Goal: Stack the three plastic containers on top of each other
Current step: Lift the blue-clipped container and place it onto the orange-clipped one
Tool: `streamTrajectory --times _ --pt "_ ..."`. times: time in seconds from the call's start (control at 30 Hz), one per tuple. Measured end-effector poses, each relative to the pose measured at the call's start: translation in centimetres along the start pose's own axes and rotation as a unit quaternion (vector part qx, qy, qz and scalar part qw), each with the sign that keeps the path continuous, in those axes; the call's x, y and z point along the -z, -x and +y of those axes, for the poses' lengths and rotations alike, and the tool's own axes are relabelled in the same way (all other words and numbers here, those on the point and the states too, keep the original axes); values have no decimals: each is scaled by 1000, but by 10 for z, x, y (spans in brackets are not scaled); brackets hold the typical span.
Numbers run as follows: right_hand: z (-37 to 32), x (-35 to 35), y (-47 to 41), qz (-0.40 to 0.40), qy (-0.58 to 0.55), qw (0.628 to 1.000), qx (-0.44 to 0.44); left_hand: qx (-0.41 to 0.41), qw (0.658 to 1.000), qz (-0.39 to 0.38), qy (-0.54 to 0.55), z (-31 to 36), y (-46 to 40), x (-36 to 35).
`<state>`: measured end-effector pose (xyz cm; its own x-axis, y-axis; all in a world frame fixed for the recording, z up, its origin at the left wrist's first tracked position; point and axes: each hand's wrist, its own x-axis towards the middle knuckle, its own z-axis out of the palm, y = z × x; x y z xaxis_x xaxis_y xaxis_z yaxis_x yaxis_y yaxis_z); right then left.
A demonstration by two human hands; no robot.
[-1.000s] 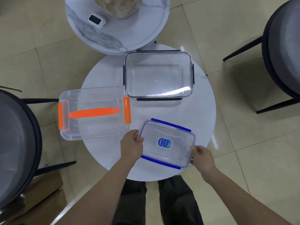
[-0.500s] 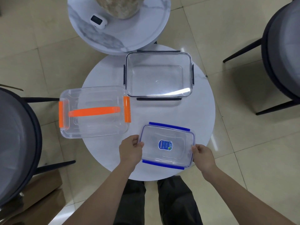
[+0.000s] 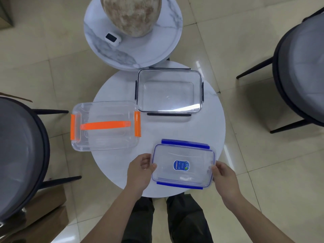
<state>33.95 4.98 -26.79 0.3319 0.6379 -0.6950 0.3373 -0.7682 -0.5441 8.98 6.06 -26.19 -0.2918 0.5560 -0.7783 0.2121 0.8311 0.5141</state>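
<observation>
Three clear plastic containers are on the round white table (image 3: 175, 130). The one with blue clips and a blue label (image 3: 183, 165) is at the near edge. My left hand (image 3: 140, 171) grips its left end and my right hand (image 3: 223, 174) grips its right end. The container with orange clips and an orange handle (image 3: 105, 125) sits at the table's left edge and overhangs it. The container with dark clips (image 3: 169, 92) stands at the far side.
A smaller marble table (image 3: 133, 48) behind carries a stone-coloured vase (image 3: 131, 14) and a small white device (image 3: 113, 38). Grey chairs stand to the left (image 3: 19, 151) and right (image 3: 301, 67). A cardboard box (image 3: 43, 218) lies on the floor at lower left.
Both hands have turned the blue-clipped container from a skewed position to nearly square with the table's near edge. The other two containers have not moved.
</observation>
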Motion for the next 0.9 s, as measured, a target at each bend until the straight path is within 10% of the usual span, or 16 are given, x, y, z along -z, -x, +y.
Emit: streamTrajectory --times 0.9 --pt "-121 18 22 40 -137 985 98 -88 978 45 184 76 26 63"
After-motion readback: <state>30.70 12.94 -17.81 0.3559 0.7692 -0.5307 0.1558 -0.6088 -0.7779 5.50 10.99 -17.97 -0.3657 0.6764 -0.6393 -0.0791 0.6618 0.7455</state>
